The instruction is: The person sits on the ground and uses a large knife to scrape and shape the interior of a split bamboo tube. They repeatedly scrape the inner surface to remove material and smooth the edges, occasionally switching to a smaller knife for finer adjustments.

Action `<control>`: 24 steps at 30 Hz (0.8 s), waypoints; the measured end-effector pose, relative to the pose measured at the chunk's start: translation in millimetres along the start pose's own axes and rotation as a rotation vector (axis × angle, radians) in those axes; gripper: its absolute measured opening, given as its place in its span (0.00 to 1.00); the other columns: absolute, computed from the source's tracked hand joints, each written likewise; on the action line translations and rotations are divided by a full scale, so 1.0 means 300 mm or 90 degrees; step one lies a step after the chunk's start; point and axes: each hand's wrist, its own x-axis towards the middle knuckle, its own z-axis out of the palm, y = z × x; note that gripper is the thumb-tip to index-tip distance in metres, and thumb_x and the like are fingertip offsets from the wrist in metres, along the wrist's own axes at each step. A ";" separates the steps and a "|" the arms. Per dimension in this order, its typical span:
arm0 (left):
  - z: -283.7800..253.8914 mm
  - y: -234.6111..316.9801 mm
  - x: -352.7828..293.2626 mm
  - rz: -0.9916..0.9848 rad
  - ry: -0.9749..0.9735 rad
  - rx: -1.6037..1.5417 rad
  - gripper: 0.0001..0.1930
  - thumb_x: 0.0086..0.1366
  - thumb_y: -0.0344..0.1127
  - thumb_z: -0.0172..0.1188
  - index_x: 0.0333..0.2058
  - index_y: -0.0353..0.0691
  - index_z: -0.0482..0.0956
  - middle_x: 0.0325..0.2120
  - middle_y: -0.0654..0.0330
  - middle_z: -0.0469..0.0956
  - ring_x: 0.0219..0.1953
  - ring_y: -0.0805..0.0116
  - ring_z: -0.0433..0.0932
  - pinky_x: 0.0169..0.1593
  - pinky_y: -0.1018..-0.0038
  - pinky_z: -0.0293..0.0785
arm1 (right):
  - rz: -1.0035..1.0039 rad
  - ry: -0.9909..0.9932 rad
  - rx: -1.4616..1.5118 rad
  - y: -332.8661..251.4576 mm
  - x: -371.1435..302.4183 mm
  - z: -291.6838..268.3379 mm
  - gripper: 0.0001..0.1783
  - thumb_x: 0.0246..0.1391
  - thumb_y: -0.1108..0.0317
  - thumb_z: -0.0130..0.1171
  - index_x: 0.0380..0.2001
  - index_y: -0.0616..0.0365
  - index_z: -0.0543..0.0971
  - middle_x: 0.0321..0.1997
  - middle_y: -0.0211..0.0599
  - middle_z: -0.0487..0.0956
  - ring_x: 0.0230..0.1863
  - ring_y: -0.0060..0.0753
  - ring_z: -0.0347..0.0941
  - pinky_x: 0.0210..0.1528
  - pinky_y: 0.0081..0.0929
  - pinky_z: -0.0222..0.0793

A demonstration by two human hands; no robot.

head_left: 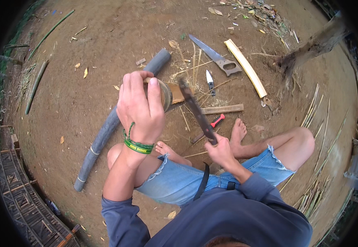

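My left hand [141, 101], with a green band at its wrist, grips a short, thick piece of bamboo [166, 94] from above; the fingers hide much of it. My right hand [221, 151] is closed round the handle of a long dark-bladed machete [195, 109]. The blade slants up and to the left, its tip blurred beside an orange-brown surface [176, 93] at the bamboo's right. Whether blade and bamboo touch, I cannot tell. A red-and-black handled tool [217, 120] and a split length of bamboo [224, 109] lie just beyond my right hand.
A grey bamboo pole [105, 129] lies slantwise at left. Farther off are a handsaw [218, 57], a small knife [210, 82] and a pale split bamboo strip [247, 68]. A tree trunk [314, 45] stands far right; thin sticks [314, 197] lie at right, a bamboo rack [24, 201] lower left.
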 end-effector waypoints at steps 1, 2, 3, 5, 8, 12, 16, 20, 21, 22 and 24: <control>-0.002 -0.004 0.004 0.001 0.002 0.001 0.10 0.71 0.36 0.54 0.41 0.33 0.76 0.36 0.47 0.76 0.39 0.44 0.76 0.43 0.56 0.71 | 0.048 -0.058 0.019 0.006 0.016 -0.033 0.14 0.53 0.65 0.63 0.36 0.67 0.79 0.20 0.48 0.76 0.20 0.35 0.74 0.27 0.36 0.70; 0.001 -0.009 0.026 0.011 0.021 -0.003 0.10 0.71 0.36 0.54 0.41 0.33 0.76 0.36 0.47 0.76 0.39 0.44 0.76 0.43 0.56 0.71 | -0.020 -0.025 -0.025 -0.019 0.051 -0.053 0.14 0.52 0.65 0.63 0.36 0.67 0.79 0.20 0.48 0.76 0.20 0.36 0.75 0.27 0.36 0.70; 0.001 -0.013 0.020 0.006 0.019 -0.006 0.11 0.71 0.36 0.54 0.41 0.33 0.76 0.36 0.47 0.76 0.39 0.44 0.77 0.43 0.56 0.71 | -0.063 0.000 -0.069 -0.035 0.034 -0.070 0.14 0.52 0.65 0.63 0.36 0.67 0.79 0.20 0.49 0.76 0.20 0.36 0.75 0.27 0.36 0.70; 0.000 -0.007 0.016 -0.019 0.019 0.000 0.11 0.71 0.37 0.54 0.41 0.34 0.76 0.36 0.47 0.76 0.39 0.45 0.77 0.43 0.56 0.71 | -0.127 0.028 -0.044 -0.075 0.040 -0.080 0.14 0.52 0.65 0.63 0.35 0.67 0.79 0.19 0.49 0.75 0.20 0.39 0.75 0.27 0.37 0.70; 0.009 0.013 0.015 -0.007 0.010 0.025 0.12 0.74 0.37 0.50 0.41 0.32 0.76 0.35 0.45 0.77 0.40 0.43 0.78 0.43 0.58 0.72 | -0.128 0.053 0.059 -0.019 -0.021 -0.021 0.13 0.51 0.65 0.63 0.33 0.67 0.79 0.19 0.49 0.75 0.19 0.44 0.75 0.28 0.39 0.70; 0.001 0.000 0.019 -0.003 0.022 0.020 0.12 0.73 0.37 0.50 0.41 0.32 0.76 0.35 0.45 0.77 0.39 0.44 0.78 0.43 0.57 0.72 | 0.004 -0.038 -0.127 0.107 0.040 -0.053 0.12 0.50 0.66 0.64 0.32 0.66 0.79 0.18 0.46 0.76 0.19 0.41 0.75 0.28 0.40 0.70; -0.005 0.000 0.012 -0.014 0.021 0.014 0.11 0.71 0.37 0.52 0.41 0.34 0.76 0.35 0.47 0.76 0.39 0.45 0.77 0.43 0.56 0.72 | -0.092 0.010 -0.095 0.010 -0.011 -0.051 0.15 0.50 0.63 0.64 0.36 0.65 0.82 0.17 0.44 0.75 0.20 0.35 0.75 0.28 0.38 0.70; -0.010 0.014 0.010 -0.019 0.012 0.000 0.09 0.69 0.37 0.55 0.41 0.38 0.75 0.36 0.50 0.74 0.39 0.46 0.76 0.43 0.54 0.72 | 0.024 -0.017 -0.080 0.199 0.060 0.015 0.17 0.50 0.63 0.64 0.41 0.63 0.84 0.17 0.41 0.73 0.20 0.30 0.72 0.28 0.34 0.69; -0.009 0.003 0.000 -0.020 0.017 -0.004 0.09 0.69 0.37 0.55 0.41 0.38 0.75 0.36 0.50 0.74 0.39 0.46 0.76 0.42 0.54 0.72 | -0.006 -0.012 -0.079 0.196 0.081 0.007 0.18 0.50 0.64 0.64 0.42 0.61 0.84 0.17 0.43 0.74 0.20 0.30 0.72 0.28 0.36 0.69; -0.013 -0.004 -0.001 -0.021 0.021 -0.008 0.09 0.69 0.37 0.55 0.41 0.37 0.75 0.36 0.49 0.74 0.39 0.46 0.76 0.42 0.54 0.71 | 0.018 -0.026 -0.090 0.194 0.087 -0.002 0.19 0.50 0.61 0.64 0.44 0.57 0.85 0.22 0.46 0.77 0.34 0.44 0.69 0.43 0.45 0.60; -0.028 -0.027 -0.003 -0.033 0.016 0.017 0.12 0.72 0.38 0.52 0.42 0.34 0.75 0.36 0.47 0.76 0.40 0.46 0.78 0.44 0.57 0.72 | 0.043 -0.055 -0.118 0.079 0.062 -0.035 0.21 0.50 0.57 0.65 0.47 0.50 0.85 0.31 0.55 0.80 0.53 0.64 0.63 0.63 0.58 0.48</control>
